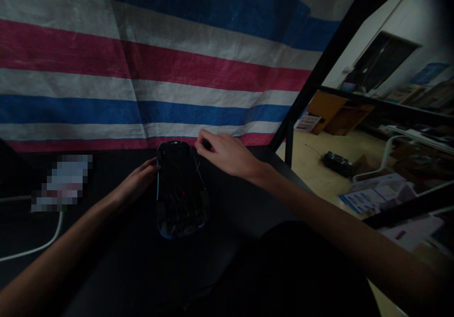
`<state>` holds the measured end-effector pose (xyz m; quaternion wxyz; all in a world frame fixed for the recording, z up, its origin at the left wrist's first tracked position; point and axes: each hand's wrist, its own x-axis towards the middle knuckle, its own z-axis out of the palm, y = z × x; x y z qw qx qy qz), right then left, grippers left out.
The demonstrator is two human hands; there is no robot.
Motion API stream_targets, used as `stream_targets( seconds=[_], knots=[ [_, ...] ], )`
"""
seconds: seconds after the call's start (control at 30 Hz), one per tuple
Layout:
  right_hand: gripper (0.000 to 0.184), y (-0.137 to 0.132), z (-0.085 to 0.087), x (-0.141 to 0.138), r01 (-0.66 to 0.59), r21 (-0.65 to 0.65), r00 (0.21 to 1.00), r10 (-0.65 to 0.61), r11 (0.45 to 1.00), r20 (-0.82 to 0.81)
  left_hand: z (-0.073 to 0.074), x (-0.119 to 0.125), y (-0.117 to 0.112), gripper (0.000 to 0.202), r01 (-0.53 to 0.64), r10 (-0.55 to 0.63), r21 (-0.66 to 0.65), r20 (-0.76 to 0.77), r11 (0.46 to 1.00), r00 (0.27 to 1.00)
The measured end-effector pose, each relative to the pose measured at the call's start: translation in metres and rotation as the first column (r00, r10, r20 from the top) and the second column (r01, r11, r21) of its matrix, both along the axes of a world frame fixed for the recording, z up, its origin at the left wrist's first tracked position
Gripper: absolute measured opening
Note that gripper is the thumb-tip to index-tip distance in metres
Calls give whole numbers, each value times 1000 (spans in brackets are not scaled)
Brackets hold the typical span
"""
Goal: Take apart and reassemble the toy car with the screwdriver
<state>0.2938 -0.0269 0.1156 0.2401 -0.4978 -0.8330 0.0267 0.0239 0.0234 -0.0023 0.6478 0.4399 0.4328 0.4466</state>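
Note:
A dark toy car body (181, 191) with a blue rim lies upside down on the black table (142, 269), its wiring and a small red dot showing inside. My left hand (139, 180) rests against its left edge, fingers steadying it. My right hand (227, 154) sits at the car's far right corner, fingertips pinched on a small dark part there; what that part is cannot be made out in the dim light.
A red, white and blue striped tarp (149, 66) hangs right behind the table. A white cable (53, 234) curves at the left. A black metal frame post (319, 66) rises at the right; beyond it are a floor with boxes, papers and a white chair.

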Motion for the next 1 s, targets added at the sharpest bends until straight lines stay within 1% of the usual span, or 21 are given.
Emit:
stream_targets(
  seconds=[0.13, 0.2, 0.3, 0.43, 0.5, 0.63, 0.73, 0.8, 0.87, 1.0],
  knots=[
    [11, 0, 0, 1, -20, -12, 1000, 20, 1000, -17, -1, 0, 1, 49, 2, -2, 18, -6, 1000, 1000],
    [13, 0, 0, 2, -24, -17, 1000, 23, 1000, -15, -1, 0, 1, 53, 16, -16, 21, -3, 1000, 1000],
    [17, -1, 1, 2, 6, -42, 1000, -5, 999, 24, -1, -1, 0, 54, 6, -6, 14, 6, 1000, 1000],
    [15, -1, 4, 1, -9, -64, 999, 11, 998, 38, -1, -1, 0, 53, -3, 1, 50, 23, 999, 1000],
    [14, -3, 8, -1, -22, -72, 998, 26, 997, 61, -1, 0, -1, 51, -3, 1, 83, 31, 997, 1000],
    [25, -8, 21, -6, 13, -114, 989, 4, 993, 146, -3, 0, 1, 51, -13, 11, 124, 16, 992, 1000],
    [18, -11, 30, -13, 35, -155, 980, -4, 987, 197, -8, 1, 5, 56, -21, 22, 140, -11, 990, 1000],
    [24, -11, 32, -18, 45, -167, 976, -8, 985, 216, -12, 1, 9, 58, -19, 23, 158, -19, 987, 1000],
    [26, -12, 31, -23, 72, -149, 974, -38, 986, 221, -16, 1, 12, 61, -15, 20, 179, -25, 984, 999],
    [25, -11, 22, -27, 137, -62, 973, -123, 989, 195, -24, -3, 16, 66, 13, -2, 208, -52, 978, 999]
  ],
)
